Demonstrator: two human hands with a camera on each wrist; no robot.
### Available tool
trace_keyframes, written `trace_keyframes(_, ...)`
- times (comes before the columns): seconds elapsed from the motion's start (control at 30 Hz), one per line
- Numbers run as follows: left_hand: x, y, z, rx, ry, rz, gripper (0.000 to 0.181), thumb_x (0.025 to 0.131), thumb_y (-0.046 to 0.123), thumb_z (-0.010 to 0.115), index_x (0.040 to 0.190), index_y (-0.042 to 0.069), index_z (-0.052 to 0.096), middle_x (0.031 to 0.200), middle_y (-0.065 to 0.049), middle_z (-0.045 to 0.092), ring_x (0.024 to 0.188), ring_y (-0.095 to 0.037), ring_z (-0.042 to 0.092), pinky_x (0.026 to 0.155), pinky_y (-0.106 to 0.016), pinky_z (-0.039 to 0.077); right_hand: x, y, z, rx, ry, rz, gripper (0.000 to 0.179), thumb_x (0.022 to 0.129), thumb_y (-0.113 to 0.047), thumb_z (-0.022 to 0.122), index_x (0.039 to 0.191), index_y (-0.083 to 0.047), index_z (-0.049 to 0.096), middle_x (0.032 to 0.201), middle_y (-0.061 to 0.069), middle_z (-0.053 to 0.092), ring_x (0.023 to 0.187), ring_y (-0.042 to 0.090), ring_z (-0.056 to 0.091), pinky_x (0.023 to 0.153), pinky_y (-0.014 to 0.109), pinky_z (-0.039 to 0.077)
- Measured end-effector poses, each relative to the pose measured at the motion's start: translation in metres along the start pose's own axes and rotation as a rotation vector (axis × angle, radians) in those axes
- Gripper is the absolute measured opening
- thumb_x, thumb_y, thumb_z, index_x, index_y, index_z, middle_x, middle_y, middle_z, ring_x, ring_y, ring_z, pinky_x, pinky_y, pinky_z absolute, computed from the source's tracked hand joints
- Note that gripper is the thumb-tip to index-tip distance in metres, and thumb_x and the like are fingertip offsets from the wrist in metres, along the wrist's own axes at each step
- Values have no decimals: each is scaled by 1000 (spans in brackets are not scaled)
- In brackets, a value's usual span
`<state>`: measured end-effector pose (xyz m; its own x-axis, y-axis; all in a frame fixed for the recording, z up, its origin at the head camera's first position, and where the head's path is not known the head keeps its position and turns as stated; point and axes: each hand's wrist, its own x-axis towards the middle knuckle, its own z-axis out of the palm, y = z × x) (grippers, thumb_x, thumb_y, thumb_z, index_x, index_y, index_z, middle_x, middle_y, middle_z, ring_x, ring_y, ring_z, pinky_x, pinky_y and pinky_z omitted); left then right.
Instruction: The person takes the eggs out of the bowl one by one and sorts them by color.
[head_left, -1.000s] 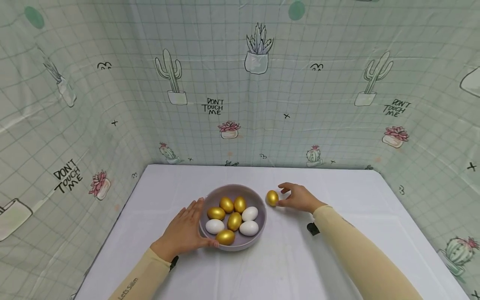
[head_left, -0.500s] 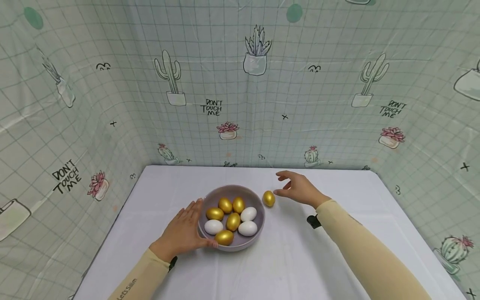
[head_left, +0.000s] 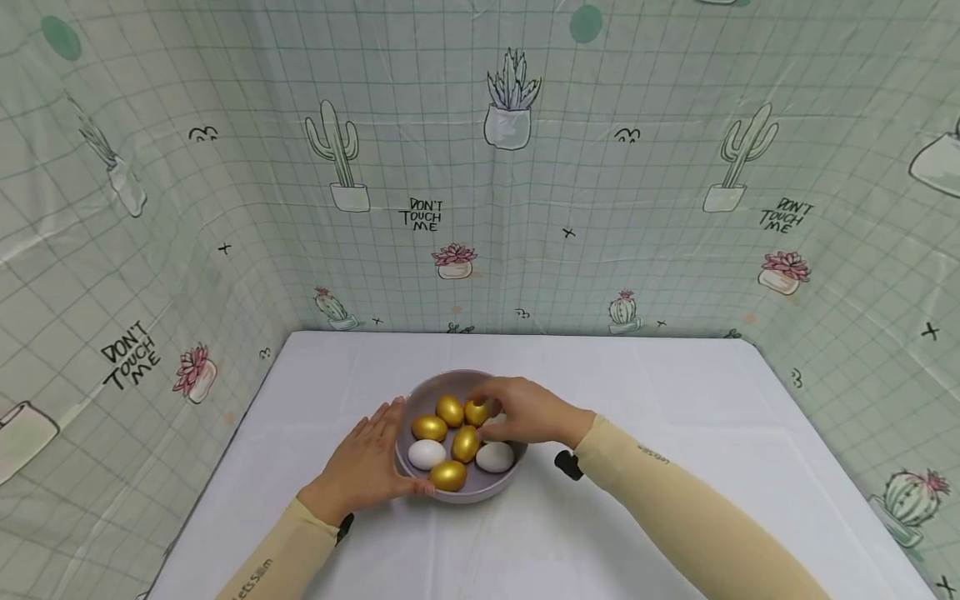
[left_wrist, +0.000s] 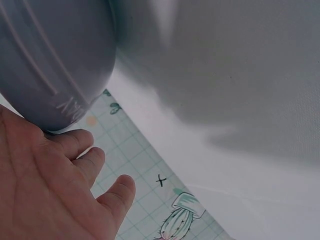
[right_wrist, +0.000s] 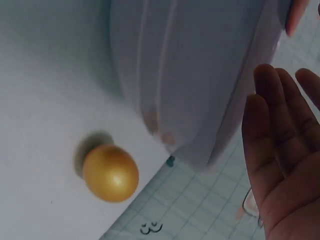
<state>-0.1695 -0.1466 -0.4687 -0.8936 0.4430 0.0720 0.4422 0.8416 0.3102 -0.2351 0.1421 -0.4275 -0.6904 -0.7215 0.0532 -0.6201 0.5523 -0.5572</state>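
A mauve bowl [head_left: 480,497] holds several gold eggs [head_left: 448,477] and white eggs [head_left: 427,455]. My left hand [head_left: 367,467] rests against its left side, fingers along the rim and thumb at the front edge. In the left wrist view that palm lies beside the bowl's outer wall [left_wrist: 55,60]. My right hand [head_left: 532,412] reaches over the right rim, thumb and fingers spread above the eggs at that side, covering one white egg. The right wrist view shows its fingers [right_wrist: 270,120] fairly straight by the rim. One gold egg [right_wrist: 111,173] sits outside the bowl, hidden by my hand in the head view.
A white table [head_left: 600,517] carries the bowl. Cloth walls [head_left: 450,150] with a grid and cactus print rise at the back and both sides.
My right hand has left the lone gold egg on the table and moved left over the bowl. My left hand stays at the bowl's left side.
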Motion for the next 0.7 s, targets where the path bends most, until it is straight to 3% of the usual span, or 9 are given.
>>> trace_keyframes(0.17, 0, -2, 3, 6, 18, 7, 135, 68, 85, 63, 155, -9, 20, 158, -24, 29, 145, -39, 27, 112, -58, 28, 5, -14, 24, -45, -84, -63, 41, 86, -23, 80, 123, -7, 69, 110, 0, 68, 86, 10, 64, 75, 22, 52)
trace_keyframes(0.33, 1, -4, 5, 9, 14, 4, 135, 68, 87, 62, 156, -7, 18, 158, -23, 28, 146, -37, 26, 113, -57, 26, 7, -21, 39, -161, -139, -103, 35, 87, -27, 80, 118, -13, 71, 105, -9, 68, 82, 3, 57, 72, 15, 46)
trace_keyframes(0.53, -1, -3, 4, -8, 22, 11, 133, 69, 84, 64, 156, -7, 19, 158, -24, 28, 145, -39, 27, 112, -59, 27, 9, -29, 46, -279, -170, -125, 28, 88, -35, 79, 114, -25, 73, 106, -20, 66, 90, -4, 57, 75, 15, 46)
trace_keyframes(0.7, 0, -2, 2, -10, 2, 6, 133, 70, 83, 64, 156, -7, 18, 158, -25, 27, 145, -39, 26, 112, -59, 27, 12, -33, 51, -336, -194, -141, 31, 88, -31, 79, 117, -24, 72, 110, -18, 66, 101, -4, 56, 83, 15, 46)
